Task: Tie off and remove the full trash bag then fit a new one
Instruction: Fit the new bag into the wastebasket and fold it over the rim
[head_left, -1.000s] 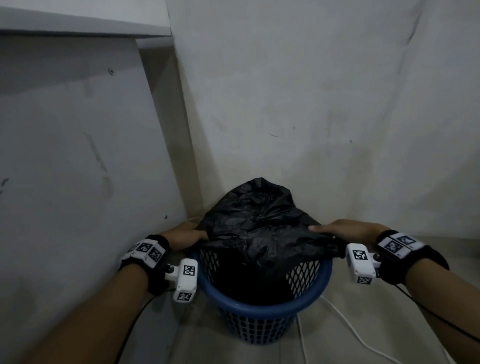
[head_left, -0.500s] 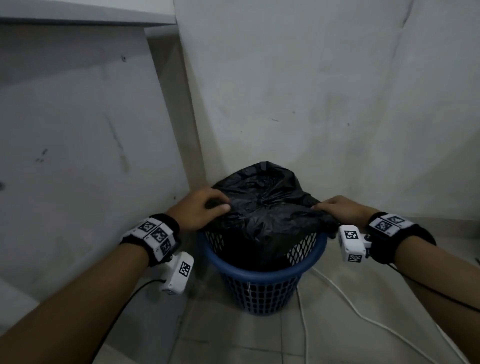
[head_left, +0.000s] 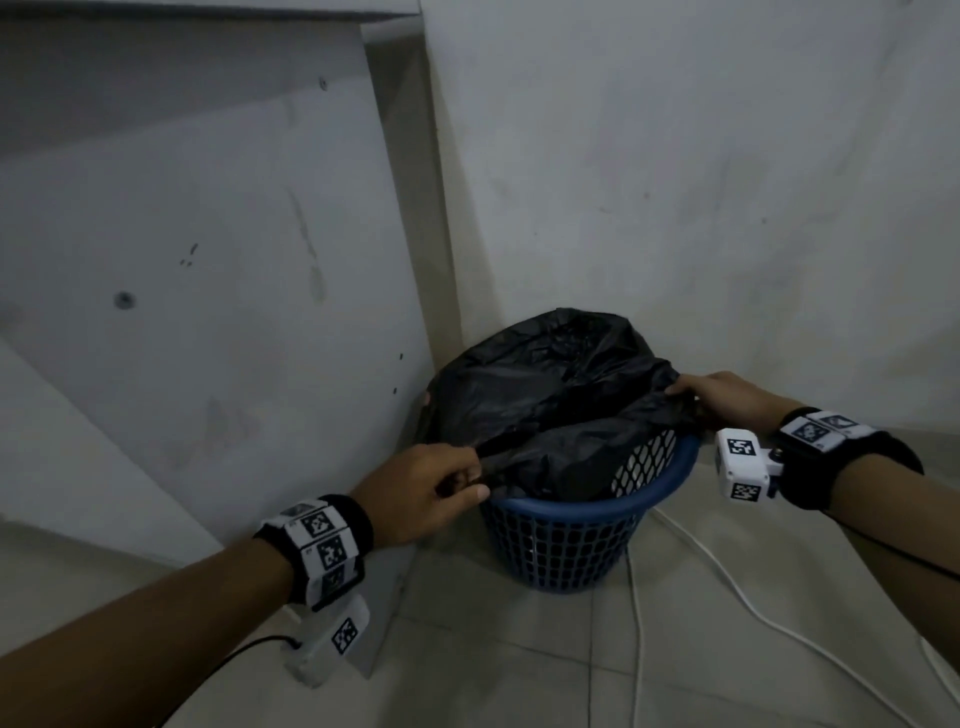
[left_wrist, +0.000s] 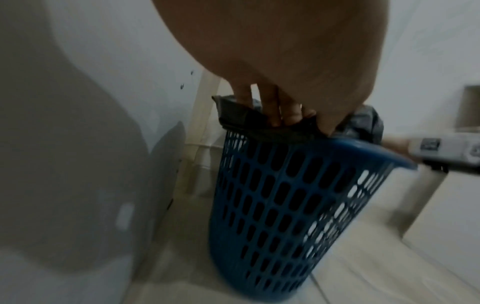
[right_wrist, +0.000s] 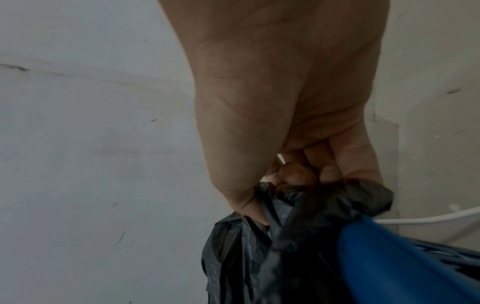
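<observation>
While the crinkled black plastic trash bag (head_left: 550, 410) still sits in the blue perforated plastic basket (head_left: 566, 540), the left hand (head_left: 415, 493) has swung to the near rim and pinches its edge; the right hand (head_left: 722, 397) pinches the opposite edge. Gathering for the knot, I'd say.
</observation>
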